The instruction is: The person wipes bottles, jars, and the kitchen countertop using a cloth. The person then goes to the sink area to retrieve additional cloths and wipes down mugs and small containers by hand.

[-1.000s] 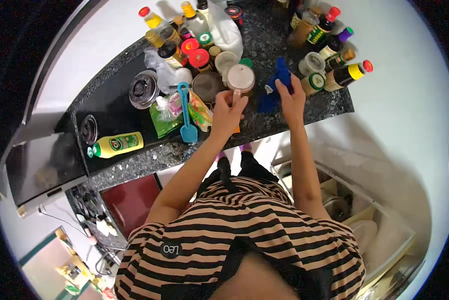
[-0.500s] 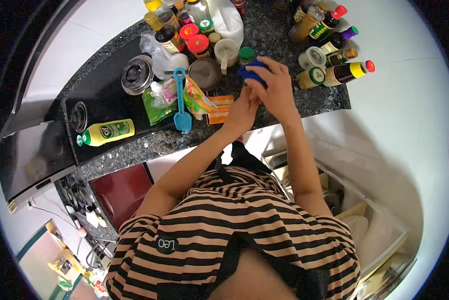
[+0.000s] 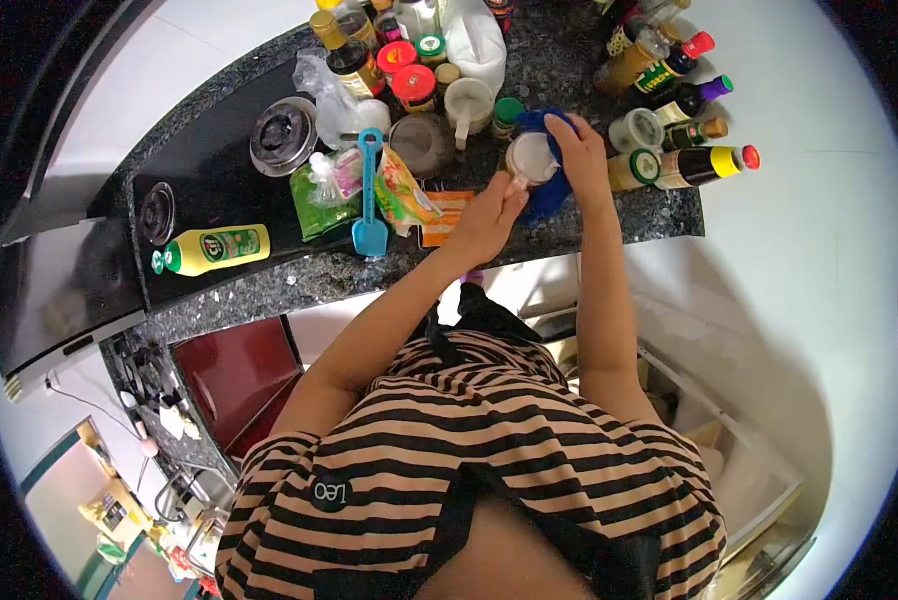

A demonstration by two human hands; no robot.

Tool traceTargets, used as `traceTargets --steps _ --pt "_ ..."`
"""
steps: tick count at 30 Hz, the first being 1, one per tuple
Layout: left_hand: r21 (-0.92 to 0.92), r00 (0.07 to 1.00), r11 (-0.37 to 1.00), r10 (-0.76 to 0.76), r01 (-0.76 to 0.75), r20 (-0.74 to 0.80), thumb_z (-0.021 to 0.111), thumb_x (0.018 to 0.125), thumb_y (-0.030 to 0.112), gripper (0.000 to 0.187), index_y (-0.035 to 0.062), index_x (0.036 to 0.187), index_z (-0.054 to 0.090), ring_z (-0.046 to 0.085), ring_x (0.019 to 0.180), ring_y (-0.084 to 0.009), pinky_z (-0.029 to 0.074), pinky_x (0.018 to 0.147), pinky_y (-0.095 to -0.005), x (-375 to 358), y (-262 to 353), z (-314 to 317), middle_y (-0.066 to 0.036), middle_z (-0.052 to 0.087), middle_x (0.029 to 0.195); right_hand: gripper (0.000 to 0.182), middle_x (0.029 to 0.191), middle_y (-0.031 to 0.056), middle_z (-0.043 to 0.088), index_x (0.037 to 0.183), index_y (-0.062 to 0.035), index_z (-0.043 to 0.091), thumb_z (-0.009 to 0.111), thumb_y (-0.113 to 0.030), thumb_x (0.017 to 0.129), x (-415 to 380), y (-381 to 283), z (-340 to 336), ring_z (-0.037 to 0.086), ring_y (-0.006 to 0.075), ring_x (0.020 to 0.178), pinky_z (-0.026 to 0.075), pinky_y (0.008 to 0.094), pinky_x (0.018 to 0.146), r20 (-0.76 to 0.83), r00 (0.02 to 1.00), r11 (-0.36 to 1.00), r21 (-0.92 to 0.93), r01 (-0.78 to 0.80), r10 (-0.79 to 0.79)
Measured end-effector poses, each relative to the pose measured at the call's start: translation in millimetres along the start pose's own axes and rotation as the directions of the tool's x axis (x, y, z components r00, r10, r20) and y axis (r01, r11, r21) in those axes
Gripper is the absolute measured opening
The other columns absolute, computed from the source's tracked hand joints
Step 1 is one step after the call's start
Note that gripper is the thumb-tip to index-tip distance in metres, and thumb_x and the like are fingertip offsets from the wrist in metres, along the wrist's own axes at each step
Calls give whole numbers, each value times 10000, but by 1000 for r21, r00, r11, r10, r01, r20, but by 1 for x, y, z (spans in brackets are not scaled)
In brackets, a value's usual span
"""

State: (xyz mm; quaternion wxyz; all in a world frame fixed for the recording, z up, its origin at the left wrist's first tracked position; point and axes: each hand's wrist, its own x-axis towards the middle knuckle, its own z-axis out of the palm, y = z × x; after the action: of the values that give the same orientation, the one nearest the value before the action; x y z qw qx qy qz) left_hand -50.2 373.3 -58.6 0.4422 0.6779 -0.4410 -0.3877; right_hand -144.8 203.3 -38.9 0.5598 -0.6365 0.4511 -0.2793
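Observation:
My left hand (image 3: 486, 222) grips the short handle of a seasoning jar (image 3: 531, 158) with a round whitish top. Against the jar's right side, my right hand (image 3: 581, 158) is closed on a dark blue cloth (image 3: 547, 200), which drapes down beside the jar. Just beyond my hands are a green-capped jar (image 3: 507, 112) and another pale jar with a handle (image 3: 469, 104). An orange-striped packet (image 3: 447, 217) lies close to my left wrist, partly covered by a colourful food bag (image 3: 403, 190).
Sauce bottles and jars, one a dark bottle with a yellow neck (image 3: 704, 166), crowd the counter's right end. To the left lie a blue scoop (image 3: 370, 237), a green bag (image 3: 321, 205), a metal lid (image 3: 284, 138) and a yellow detergent bottle (image 3: 224, 248). The granite counter edge (image 3: 299, 290) faces me.
The cloth has come off the jar's top, so the whitish top now shows. My right hand has shifted right with the cloth, and the view has shifted slightly.

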Motion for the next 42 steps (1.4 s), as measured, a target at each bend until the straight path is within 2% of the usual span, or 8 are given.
traceTargets --steps 7,13,18,23,27,31,38,42 --pt "43 999 998 41 -40 -28 565 977 387 359 41 1034 488 625 862 -414 462 740 -472 8 -8 -12 -226 618 891 483 1292 234 611 1286 -43 613 635 -262 857 22 150 -23 579 402 1183 441 442 1015 70 988 990 46 132 -135" --pt "110 998 993 31 -37 58 777 798 460 480 37 963 620 652 821 -352 490 746 -420 23 1 -26 -172 668 875 341 1123 72 696 1229 2 641 548 -221 988 -31 38 -32 651 182 1037 482 318 955 94 949 653 704 -278 302" --pt "157 980 980 90 -119 178 824 751 459 494 55 997 680 673 847 -338 502 759 -410 40 -15 -23 -156 704 898 352 1170 93 698 1212 13 661 576 -224 967 -14 -11 -37 664 184 1040 487 308 959 409 883 964 219 150 -230" --pt "156 977 979 104 -134 188 834 756 400 475 59 1051 686 684 870 -310 508 775 -396 37 0 -27 -144 717 925 325 1110 116 722 1050 13 741 558 -244 967 35 -1 -30 667 180 1025 467 303 988 725 477 647 -56 760 -497" --pt "219 989 970 81 -106 120 832 768 354 414 54 1013 684 667 816 -288 503 751 -367 32 15 -23 -122 716 897 366 1107 89 732 1087 -28 750 564 -318 963 35 8 -24 666 154 1031 476 295 975 686 728 991 75 -107 27" --pt "184 988 978 71 -95 133 832 776 310 383 41 1003 679 665 821 -246 501 766 -348 32 7 -22 -109 720 913 328 1100 66 725 1134 -52 738 587 -285 960 33 55 -16 669 148 1020 489 292 972 506 859 936 262 -234 73" --pt "204 996 978 24 -41 85 790 823 222 297 23 1018 689 668 869 -213 496 808 -321 24 14 -13 -94 722 941 381 1243 142 670 1260 -21 637 552 -194 932 1 123 -11 634 254 1158 477 366 1009 114 885 859 -212 465 -451" --pt "234 982 955 188 -182 -2 741 876 200 239 -7 982 684 640 820 -197 485 765 -316 22 8 5 -93 704 929 392 1275 193 634 1291 -11 590 503 -155 938 -39 146 14 596 331 1205 435 397 1056 -233 876 874 -362 325 -422"
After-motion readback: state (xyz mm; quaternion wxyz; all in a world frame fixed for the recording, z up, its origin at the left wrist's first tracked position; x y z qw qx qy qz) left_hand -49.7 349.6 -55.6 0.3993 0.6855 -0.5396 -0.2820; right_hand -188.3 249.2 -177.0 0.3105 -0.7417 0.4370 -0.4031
